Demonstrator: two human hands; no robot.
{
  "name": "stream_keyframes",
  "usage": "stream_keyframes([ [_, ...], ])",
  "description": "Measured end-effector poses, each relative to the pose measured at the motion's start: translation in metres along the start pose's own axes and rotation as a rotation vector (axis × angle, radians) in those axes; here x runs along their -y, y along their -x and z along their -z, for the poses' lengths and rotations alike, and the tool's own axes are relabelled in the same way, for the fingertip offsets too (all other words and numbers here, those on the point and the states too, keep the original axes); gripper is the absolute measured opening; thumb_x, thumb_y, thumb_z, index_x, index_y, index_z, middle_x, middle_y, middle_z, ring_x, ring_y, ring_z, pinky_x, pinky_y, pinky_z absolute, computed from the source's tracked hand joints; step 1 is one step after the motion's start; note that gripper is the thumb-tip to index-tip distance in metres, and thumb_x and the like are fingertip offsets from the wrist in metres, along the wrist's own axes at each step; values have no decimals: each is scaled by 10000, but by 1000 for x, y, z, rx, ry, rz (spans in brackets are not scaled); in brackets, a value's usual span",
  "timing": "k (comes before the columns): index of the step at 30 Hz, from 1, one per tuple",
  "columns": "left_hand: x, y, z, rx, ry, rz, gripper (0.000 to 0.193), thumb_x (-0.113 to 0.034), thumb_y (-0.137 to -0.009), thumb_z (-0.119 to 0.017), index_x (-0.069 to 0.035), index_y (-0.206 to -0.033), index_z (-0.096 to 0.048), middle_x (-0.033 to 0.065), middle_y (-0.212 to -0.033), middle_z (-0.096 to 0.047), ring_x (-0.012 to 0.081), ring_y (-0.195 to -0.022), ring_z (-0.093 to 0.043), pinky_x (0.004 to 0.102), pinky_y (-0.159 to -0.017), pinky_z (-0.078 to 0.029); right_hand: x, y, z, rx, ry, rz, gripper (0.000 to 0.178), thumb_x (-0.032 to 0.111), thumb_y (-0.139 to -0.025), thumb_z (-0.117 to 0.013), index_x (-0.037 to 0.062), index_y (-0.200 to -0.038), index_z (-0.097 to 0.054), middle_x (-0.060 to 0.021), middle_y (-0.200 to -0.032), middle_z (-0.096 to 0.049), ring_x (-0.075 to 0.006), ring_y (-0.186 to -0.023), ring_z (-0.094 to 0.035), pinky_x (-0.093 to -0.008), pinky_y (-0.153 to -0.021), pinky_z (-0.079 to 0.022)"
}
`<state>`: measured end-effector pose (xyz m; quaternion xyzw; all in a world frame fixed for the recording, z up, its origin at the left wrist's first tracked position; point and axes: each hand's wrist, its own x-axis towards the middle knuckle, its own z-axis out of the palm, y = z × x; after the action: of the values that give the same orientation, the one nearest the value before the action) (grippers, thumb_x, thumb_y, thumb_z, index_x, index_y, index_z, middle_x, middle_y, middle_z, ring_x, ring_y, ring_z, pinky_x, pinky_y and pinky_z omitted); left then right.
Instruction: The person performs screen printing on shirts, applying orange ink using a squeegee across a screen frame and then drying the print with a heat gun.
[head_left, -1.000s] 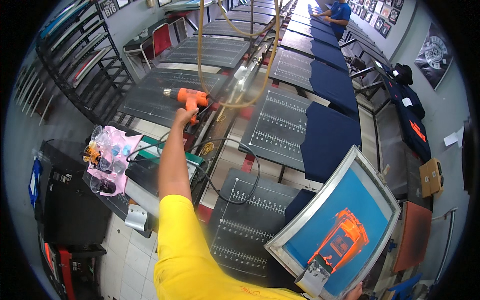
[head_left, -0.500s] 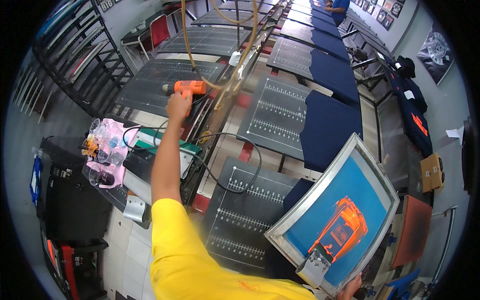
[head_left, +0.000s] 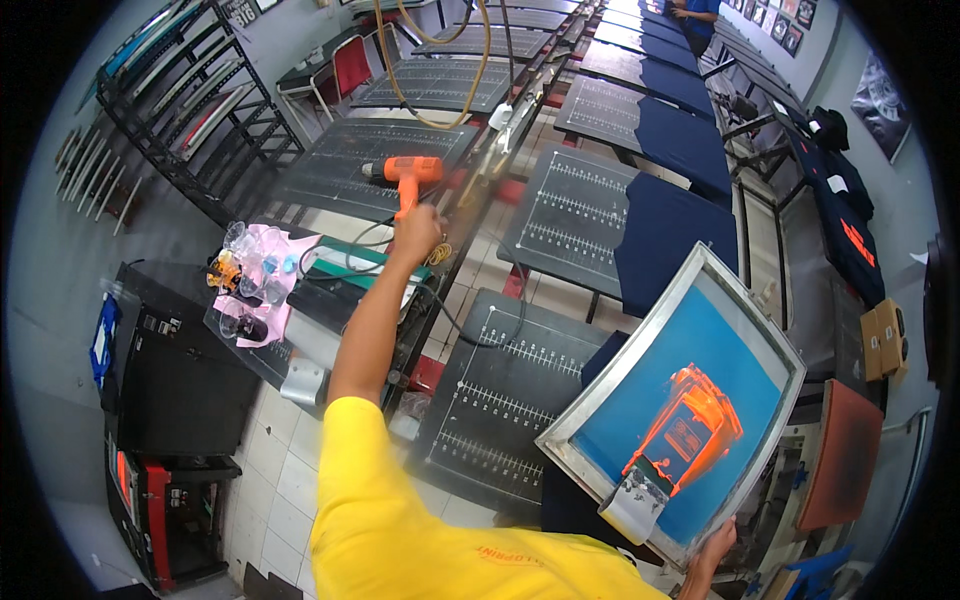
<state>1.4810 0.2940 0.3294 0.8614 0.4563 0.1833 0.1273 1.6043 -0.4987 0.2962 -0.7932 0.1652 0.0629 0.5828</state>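
With my left arm stretched forward, my left hand is closed round the lower handle of an orange heat gun. Its nozzle points left over a dark printing board, and a black cable trails from it. On the right, my right hand grips the bottom edge of a tilted screen printing frame; its fingers are partly hidden. Bright orange ink lies on the frame's blue mesh. A squeegee with a metal holder rests on the mesh near the frame's lower corner.
Dark ruled boards run in a row ahead, several bearing navy cloth. To the left stand a pink cloth with plastic cups, a black rack and a dark cabinet. Hoses hang above. Another person stands far off.
My left hand has shifted right in the picture with the heat gun, and the view has turned slightly left. The frame stays in my right hand.
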Motion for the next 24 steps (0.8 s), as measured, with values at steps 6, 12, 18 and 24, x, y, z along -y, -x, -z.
stream_keyframes([
  [6, 38, -71, 31, -402, 151, 128, 428, -223, -872, -666, 38, -1206, -602, 279, -1185, -637, 445, -1109, -610, 516, -925, -494, -18, -21, 22, 92, 72, 71, 465, 328, -1084, -364, -64, -1146, -606, -101, -1046, -661, -207, -914, -611, -341, -837, -487],
  [12, 20, -47, -8, -638, 151, 41, 413, -175, -914, -609, 98, -1221, -568, 290, -1402, -493, 447, -1234, -528, 460, -1014, -447, -10, -6, 17, 87, 19, 75, 458, 318, -1086, -359, -62, -1147, -606, -104, -1045, -659, -212, -904, -614, -345, -842, -489],
  [18, -19, 111, -9, -159, 611, -127, 385, -311, -964, -625, 42, -1103, -688, 182, -936, -721, 252, -884, -694, 369, -798, -526, -8, -17, 8, 158, -36, 86, 442, 310, -1084, -372, -58, -1148, -609, -106, -1025, -668, -204, -869, -625, -330, -812, -495],
  [24, -88, 285, -27, 535, 889, 24, 431, -345, -1046, -513, 18, -1222, -665, 72, -1048, -713, 138, -911, -648, 300, -810, -528, -1, -43, 13, 265, -33, 94, 437, 311, -1084, -379, -64, -1134, -597, -98, -1038, -637, -198, -930, -575, -336, -859, -466],
])
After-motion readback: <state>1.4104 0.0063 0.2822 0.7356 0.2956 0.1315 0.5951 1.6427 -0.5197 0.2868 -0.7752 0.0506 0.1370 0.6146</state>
